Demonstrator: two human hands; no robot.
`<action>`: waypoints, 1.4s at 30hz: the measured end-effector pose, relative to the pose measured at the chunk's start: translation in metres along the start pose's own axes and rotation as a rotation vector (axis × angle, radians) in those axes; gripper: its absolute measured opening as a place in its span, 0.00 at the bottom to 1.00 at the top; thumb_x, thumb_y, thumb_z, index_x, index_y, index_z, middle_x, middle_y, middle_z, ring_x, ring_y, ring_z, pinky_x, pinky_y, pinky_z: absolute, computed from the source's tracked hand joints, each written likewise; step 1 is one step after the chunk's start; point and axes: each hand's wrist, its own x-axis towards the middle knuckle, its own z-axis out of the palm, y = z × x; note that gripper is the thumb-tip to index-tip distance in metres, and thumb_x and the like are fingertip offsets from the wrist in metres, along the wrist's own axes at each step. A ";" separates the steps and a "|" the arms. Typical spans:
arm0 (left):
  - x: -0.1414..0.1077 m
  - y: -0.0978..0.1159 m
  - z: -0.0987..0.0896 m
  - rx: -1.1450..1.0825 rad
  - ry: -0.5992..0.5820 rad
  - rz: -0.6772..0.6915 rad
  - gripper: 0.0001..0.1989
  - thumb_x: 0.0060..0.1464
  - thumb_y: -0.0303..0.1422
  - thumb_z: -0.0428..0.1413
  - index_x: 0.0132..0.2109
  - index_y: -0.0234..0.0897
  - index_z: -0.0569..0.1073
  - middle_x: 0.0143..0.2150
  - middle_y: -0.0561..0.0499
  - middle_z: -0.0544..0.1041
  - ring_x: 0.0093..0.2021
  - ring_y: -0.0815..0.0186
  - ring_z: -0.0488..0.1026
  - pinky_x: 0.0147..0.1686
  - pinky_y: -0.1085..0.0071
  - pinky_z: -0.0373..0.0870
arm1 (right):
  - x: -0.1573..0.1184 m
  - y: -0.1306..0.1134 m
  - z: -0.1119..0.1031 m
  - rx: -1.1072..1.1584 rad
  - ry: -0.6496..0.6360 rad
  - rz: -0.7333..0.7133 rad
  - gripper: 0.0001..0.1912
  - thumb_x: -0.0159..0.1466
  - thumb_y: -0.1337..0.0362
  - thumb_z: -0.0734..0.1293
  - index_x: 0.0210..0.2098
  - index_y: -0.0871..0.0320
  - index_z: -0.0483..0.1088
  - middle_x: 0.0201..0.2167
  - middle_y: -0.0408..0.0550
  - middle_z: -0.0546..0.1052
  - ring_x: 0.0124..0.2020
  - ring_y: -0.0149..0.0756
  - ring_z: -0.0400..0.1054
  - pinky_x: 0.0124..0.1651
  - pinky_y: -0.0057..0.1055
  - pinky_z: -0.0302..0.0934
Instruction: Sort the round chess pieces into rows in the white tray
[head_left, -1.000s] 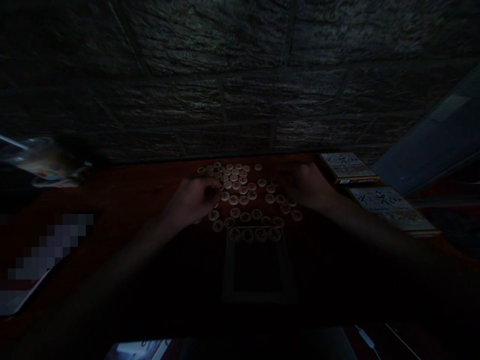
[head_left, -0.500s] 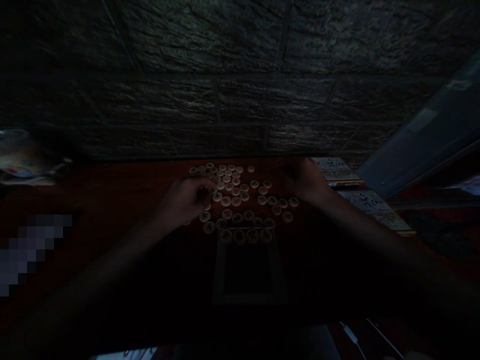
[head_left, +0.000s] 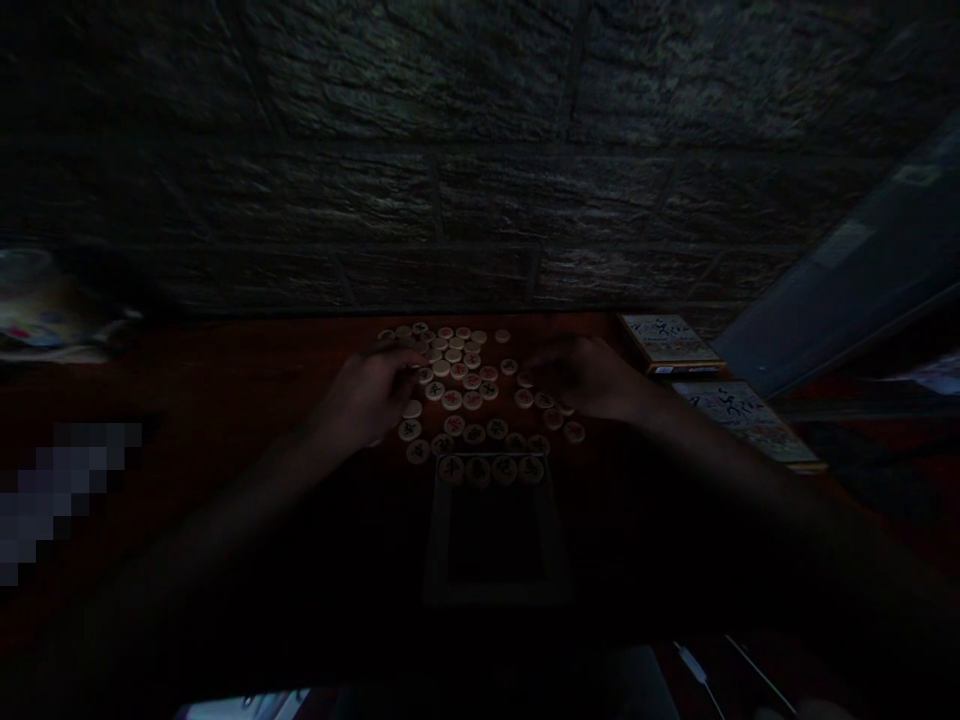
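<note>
Many round pale game pieces (head_left: 452,400) with red or black characters lie on the dark reddish table (head_left: 285,350); some show blank faces. My left hand (head_left: 375,390) is at the left edge of the pieces, its fingers curled together near a piece; what they hold, if anything, is hidden. Over the right part of the pieces is my right hand (head_left: 589,375), its fingers pointing left and in deep shadow, so their grip is unclear. An open, shallow tray (head_left: 559,540) sits nearest me, with a row of pieces (head_left: 504,470) at its far end.
Two printed boxes (head_left: 667,340) (head_left: 750,425) lie at the table's right side. A textured stone wall (head_left: 480,200) rises behind the table. At the far left stands a light container (head_left: 37,305). White cables (head_left: 697,670) show at the lower right.
My right hand has moved left from beside the boxes to over the right-hand pieces, covering some of them. My left hand has stayed nearly in place.
</note>
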 end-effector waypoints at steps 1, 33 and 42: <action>0.000 0.000 0.000 0.003 0.000 -0.001 0.15 0.62 0.30 0.51 0.51 0.37 0.79 0.52 0.43 0.80 0.50 0.54 0.79 0.51 0.59 0.75 | 0.000 0.000 0.000 -0.002 0.006 0.009 0.13 0.62 0.70 0.68 0.44 0.54 0.82 0.46 0.47 0.83 0.42 0.39 0.79 0.42 0.31 0.70; -0.004 0.020 -0.007 -0.182 0.005 0.143 0.09 0.60 0.31 0.57 0.46 0.38 0.80 0.45 0.48 0.82 0.45 0.61 0.79 0.45 0.66 0.73 | -0.009 -0.022 0.014 0.156 0.019 -0.084 0.15 0.66 0.70 0.64 0.48 0.55 0.79 0.37 0.44 0.84 0.28 0.32 0.78 0.32 0.27 0.68; -0.008 0.024 -0.005 -0.263 -0.105 0.225 0.08 0.62 0.32 0.57 0.44 0.40 0.81 0.40 0.51 0.83 0.40 0.64 0.78 0.40 0.68 0.71 | -0.005 -0.017 0.022 0.070 0.034 -0.264 0.16 0.66 0.72 0.64 0.50 0.55 0.78 0.47 0.49 0.82 0.46 0.39 0.77 0.49 0.34 0.69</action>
